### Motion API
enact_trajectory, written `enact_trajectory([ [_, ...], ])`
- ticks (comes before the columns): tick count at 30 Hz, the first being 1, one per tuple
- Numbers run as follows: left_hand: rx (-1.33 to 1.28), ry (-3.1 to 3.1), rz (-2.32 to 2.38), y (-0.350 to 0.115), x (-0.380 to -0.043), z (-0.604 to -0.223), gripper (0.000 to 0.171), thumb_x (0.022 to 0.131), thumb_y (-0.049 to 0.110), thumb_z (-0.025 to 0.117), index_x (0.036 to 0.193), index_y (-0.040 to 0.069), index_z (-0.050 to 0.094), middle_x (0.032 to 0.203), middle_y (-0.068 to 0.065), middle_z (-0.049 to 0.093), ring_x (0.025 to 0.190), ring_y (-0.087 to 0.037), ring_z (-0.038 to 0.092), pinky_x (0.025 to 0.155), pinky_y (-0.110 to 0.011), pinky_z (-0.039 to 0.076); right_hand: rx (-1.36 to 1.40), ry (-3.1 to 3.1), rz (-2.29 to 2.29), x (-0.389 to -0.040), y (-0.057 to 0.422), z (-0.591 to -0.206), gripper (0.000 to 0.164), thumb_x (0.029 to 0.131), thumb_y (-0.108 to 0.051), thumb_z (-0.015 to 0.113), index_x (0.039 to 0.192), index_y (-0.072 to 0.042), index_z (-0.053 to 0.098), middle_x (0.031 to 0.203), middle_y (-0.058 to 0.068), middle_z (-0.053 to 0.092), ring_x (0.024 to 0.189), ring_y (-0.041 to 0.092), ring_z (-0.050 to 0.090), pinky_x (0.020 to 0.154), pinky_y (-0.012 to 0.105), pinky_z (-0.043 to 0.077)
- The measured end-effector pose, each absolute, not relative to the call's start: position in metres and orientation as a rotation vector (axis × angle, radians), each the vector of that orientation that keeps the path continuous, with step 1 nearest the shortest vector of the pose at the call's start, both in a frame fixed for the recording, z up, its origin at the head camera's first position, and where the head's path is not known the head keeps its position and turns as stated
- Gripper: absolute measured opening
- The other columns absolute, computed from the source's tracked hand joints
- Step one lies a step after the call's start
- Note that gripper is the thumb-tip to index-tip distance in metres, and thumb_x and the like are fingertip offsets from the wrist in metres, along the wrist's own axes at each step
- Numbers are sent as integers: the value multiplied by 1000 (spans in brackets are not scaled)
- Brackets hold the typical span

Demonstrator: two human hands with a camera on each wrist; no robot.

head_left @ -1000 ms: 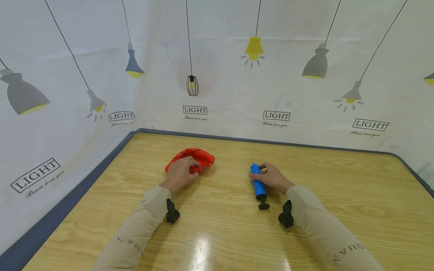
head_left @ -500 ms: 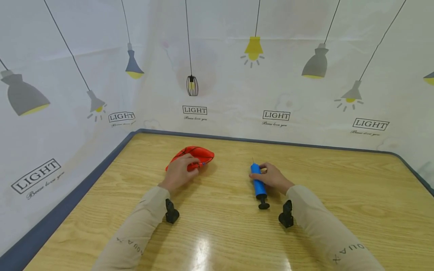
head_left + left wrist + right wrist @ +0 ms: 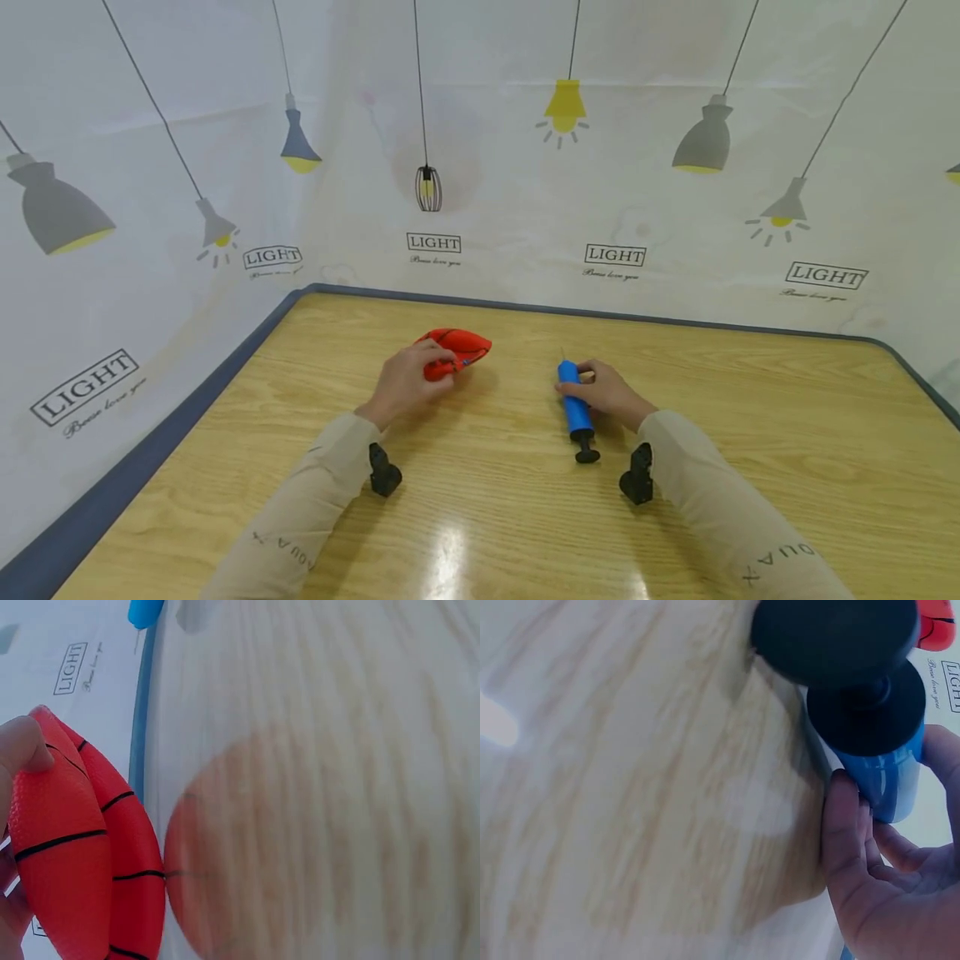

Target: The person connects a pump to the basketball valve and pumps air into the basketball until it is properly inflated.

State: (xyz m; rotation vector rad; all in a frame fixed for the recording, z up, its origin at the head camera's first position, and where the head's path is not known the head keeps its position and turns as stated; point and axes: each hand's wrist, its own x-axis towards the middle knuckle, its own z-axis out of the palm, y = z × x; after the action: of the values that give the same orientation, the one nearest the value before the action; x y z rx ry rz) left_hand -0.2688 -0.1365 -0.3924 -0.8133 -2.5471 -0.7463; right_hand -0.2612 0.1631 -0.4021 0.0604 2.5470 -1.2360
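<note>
A deflated red ball (image 3: 471,342) with black basketball-style lines is held by my left hand (image 3: 405,382) at the left of the table. In the left wrist view the ball (image 3: 64,847) is folded in on itself, with a finger hooked over its top edge. My right hand (image 3: 609,393) grips a blue hand pump (image 3: 576,410) around its barrel. The pump's thin needle (image 3: 562,354) points away toward the back wall. Its black handle (image 3: 836,637) faces me, close to the barrel. Part of the ball is hidden behind the left fingers.
A wood-grain table (image 3: 495,483) lies under both hands, with a dark blue border (image 3: 525,309) along its back. Behind it rises a white wall covering (image 3: 502,150) printed with lamps. Black camera mounts sit at both wrists.
My left hand has carried the ball to the right, closer to the pump. My right hand and the pump stay in nearly the same place.
</note>
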Motion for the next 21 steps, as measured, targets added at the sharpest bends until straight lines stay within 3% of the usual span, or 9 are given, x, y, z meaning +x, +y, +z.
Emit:
enact_trajectory([
  [11,-841,-2499,-830,-133,-271,-399,20,71,9,70,91,7,68,84,-2,59,69,-14,49,64,-30,43,64,2500,-1284,-258,165,-397,63,84,-33,56,131,1,31,121,26,43,100,33,51,71,35,47],
  [21,-903,-2457,-919,-130,-275,-398,22,70,11,73,92,5,69,80,-3,58,67,-14,50,62,-28,42,41,2474,-1322,-254,167,-393,63,85,-31,55,133,0,29,122,27,42,103,36,49,76,39,45],
])
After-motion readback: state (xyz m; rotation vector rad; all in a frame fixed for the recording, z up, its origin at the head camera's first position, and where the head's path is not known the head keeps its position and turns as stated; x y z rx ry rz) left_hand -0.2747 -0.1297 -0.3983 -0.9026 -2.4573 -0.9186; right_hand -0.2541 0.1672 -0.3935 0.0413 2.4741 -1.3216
